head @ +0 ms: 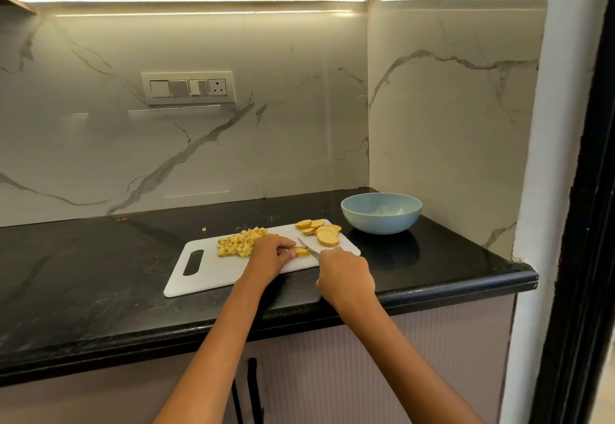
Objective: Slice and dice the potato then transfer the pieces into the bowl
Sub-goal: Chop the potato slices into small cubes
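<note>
A white cutting board (213,273) lies on the black counter. A heap of diced potato (238,242) sits on its far middle, and several round potato slices (321,230) lie at its far right corner. My left hand (271,255) pinches a potato slice (301,251) against the board. My right hand (346,278) grips a knife whose blade (307,247) rests on that slice; the handle is hidden in my fist. A light blue bowl (381,212) stands to the right of the board; nothing shows inside it.
The black counter (100,273) runs left; its front edge is close under my forearms. A marble wall stands behind and right of the bowl. One small potato bit (204,229) lies on the counter behind the board. Cabinet handles (254,390) hang below.
</note>
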`<state>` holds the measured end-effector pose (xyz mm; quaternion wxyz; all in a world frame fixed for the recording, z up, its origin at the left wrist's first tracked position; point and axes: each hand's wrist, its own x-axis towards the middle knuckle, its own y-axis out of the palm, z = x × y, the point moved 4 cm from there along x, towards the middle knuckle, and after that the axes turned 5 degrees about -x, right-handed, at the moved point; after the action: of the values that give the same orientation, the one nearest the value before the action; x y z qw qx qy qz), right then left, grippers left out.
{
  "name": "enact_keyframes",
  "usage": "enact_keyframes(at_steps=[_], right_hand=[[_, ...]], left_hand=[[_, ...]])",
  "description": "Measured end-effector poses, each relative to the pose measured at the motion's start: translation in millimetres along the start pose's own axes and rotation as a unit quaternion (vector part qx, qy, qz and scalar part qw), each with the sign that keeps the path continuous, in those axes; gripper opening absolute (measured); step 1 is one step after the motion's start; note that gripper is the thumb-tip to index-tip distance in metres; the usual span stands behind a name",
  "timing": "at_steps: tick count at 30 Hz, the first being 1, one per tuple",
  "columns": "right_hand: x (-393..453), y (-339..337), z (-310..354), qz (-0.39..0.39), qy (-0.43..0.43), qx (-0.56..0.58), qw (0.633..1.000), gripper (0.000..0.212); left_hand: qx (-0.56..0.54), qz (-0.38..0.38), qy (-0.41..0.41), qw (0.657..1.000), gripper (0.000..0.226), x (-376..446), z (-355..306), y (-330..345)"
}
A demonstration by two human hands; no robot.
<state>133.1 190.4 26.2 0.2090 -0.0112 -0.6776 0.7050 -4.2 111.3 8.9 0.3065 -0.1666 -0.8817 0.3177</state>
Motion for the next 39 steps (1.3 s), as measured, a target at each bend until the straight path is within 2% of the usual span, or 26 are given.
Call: enact_keyframes(at_steps=[6,11,19,24,28,39], right_hand=[[4,5,-6,-0.023,0.029,0.036,0.999,0.024],[10,7,-10,-0.044,0.045,0.052,0.997,0.023],[19,10,-14,-0.066,0.057,0.062,0.994,0.024],[21,12,-15,-0.073,0.051,0.067,0.994,0.024],[21,12,-14,-0.077,0.052,0.064,0.994,0.025],[23,13,-15,-0.072,0.054,0.067,0.994,0.024]], left_hand=[[-0.003,-0.013,0.021,1.000,0.030,-4,-2,0],[-0.007,-0.056,0.028,0.998,0.023,-1,-7,-2],[0.010,-0.009,0.023,1.000,0.025,3,-7,4],[0.003,-0.002,0.060,0.998,0.016,-4,-13,1],[-0.001,0.005,0.059,0.998,0.012,-8,-16,1],[-0.003,-0.060,0.032,0.998,0.011,-7,-12,-5]])
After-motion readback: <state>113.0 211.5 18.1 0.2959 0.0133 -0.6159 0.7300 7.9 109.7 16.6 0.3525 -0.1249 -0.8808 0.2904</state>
